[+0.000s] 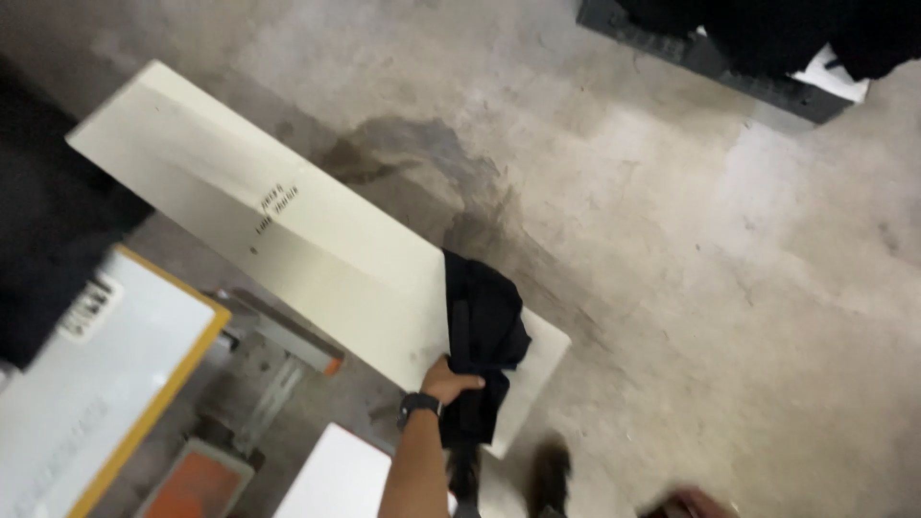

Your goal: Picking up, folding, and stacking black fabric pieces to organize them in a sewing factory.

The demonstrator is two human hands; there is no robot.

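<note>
My left hand (449, 380), with a black watch on the wrist, is closed on a dark cloth (484, 336). The cloth is bunched against the near end of a long white board (278, 230). This board runs from the upper left down to the middle of the view, above a concrete floor. Whether my fingers also grip the board's edge under the cloth is hidden. My right hand is not visible.
A stained concrete floor (672, 249) fills the right side. A white panel with a yellow edge (115, 384), metal brackets (278, 364) and an orange part (197, 484) lie at lower left. A dark rack (710, 58) stands at top right. My shoe (549, 477) and a blurred reddish shape (686, 504) are at the bottom.
</note>
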